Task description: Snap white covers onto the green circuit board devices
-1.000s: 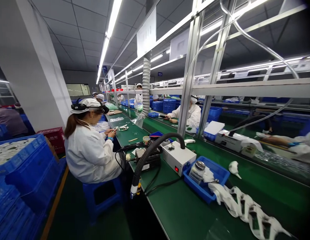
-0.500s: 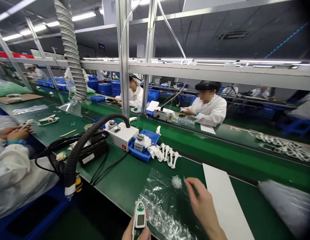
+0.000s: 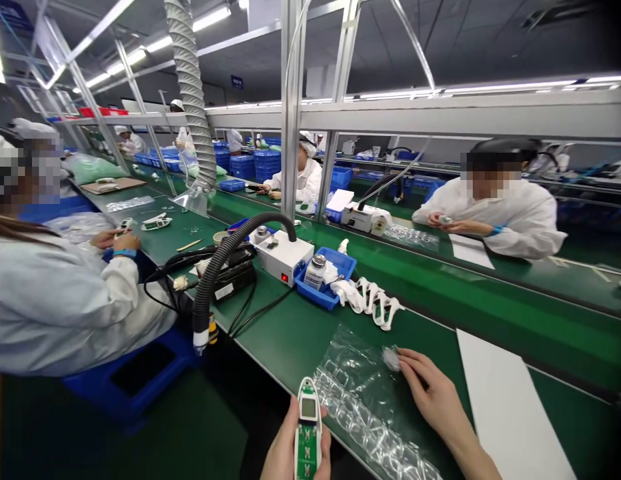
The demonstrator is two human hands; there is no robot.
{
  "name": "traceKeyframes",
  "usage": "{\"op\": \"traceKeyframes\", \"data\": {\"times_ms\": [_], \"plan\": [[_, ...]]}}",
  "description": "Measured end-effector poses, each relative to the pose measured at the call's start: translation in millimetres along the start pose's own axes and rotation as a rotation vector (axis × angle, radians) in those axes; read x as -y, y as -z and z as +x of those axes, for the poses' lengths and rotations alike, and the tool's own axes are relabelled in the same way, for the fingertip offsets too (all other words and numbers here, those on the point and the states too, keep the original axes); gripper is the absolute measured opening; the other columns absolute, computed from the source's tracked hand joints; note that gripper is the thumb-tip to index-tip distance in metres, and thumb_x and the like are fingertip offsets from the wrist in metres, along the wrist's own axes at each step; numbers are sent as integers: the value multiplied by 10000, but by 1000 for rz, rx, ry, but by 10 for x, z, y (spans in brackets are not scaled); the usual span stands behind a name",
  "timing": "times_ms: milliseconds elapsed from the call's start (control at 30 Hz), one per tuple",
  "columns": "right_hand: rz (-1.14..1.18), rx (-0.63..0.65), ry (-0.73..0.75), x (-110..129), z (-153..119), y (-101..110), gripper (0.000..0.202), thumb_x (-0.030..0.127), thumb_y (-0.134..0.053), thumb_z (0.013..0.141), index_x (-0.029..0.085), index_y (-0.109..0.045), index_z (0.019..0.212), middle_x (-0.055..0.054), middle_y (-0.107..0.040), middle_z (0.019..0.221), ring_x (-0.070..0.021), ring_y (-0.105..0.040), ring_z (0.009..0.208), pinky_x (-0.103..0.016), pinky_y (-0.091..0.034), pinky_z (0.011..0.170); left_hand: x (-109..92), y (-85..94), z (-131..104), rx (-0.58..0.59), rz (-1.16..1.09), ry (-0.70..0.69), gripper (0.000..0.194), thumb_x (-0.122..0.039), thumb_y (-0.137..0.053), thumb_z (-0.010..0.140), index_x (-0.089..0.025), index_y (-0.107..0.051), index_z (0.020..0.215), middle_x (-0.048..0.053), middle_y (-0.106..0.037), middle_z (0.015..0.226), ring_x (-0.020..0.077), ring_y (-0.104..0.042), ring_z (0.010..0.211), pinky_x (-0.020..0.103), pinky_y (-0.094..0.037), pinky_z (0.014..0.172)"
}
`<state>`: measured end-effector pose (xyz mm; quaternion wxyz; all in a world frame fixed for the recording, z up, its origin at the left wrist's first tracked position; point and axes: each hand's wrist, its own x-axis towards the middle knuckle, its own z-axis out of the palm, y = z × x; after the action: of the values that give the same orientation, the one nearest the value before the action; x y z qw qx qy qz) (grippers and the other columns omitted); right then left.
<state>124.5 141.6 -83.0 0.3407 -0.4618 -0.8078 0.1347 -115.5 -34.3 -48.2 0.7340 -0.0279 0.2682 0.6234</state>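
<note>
My left hand (image 3: 283, 437) is closed around an open handheld device (image 3: 308, 427). Its slim white shell holds a bare green circuit board with a small grey display near the top end, and it points upright towards me. Fingers bent together, my right hand (image 3: 433, 390) reaches over the bench and pinches at the edge of a small clump of clear plastic film (image 3: 391, 359). That clump lies on a flat clear plastic bag (image 3: 355, 363). Clear moulded plastic strips (image 3: 375, 433) run along the bench edge below it, between my hands.
White plastic shells (image 3: 377, 301) stand in a row beside a blue tray (image 3: 323, 300) with a metal-topped bottle (image 3: 316, 270). A white box (image 3: 283, 257) carries a black hose (image 3: 210, 280). A white sheet (image 3: 505, 393) lies right. Co-workers sit at left and across the belt.
The view has swung left, so the scene shifts right. My right fingertips have come onto the film clump, which they stood apart from before. The device in my left hand shows more of its board.
</note>
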Motion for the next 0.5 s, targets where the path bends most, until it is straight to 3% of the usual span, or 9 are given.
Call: {"op": "traceKeyframes", "data": {"times_ms": [100,233,500], "plan": [[58,-106,-39,-62,-29,-17,347,464,-485,923,186,-691,904,-109,-659,1093,-251,-645,961,-329,-548,734,-52,40,-19,-2,-26,18,447,-599,-643,753,-162,-651,847,-7,-605,611,68,-455,328,191,-214,325],[50,-116,-71,-35,-34,23,395,512,-479,904,185,-697,866,-107,-682,1027,-243,-662,887,-268,-534,580,-118,90,-26,17,-46,53,466,-612,-671,721,-156,-627,808,-26,-566,580,45,-394,311,182,-162,304],[7,-127,-113,-33,-28,46,473,603,-458,863,198,-697,825,-97,-702,960,-248,-669,823,-290,-537,585,-146,80,-45,-55,29,39,510,-679,-641,697,-175,-578,741,-48,-507,500,31,-328,288,176,-113,304]]}}
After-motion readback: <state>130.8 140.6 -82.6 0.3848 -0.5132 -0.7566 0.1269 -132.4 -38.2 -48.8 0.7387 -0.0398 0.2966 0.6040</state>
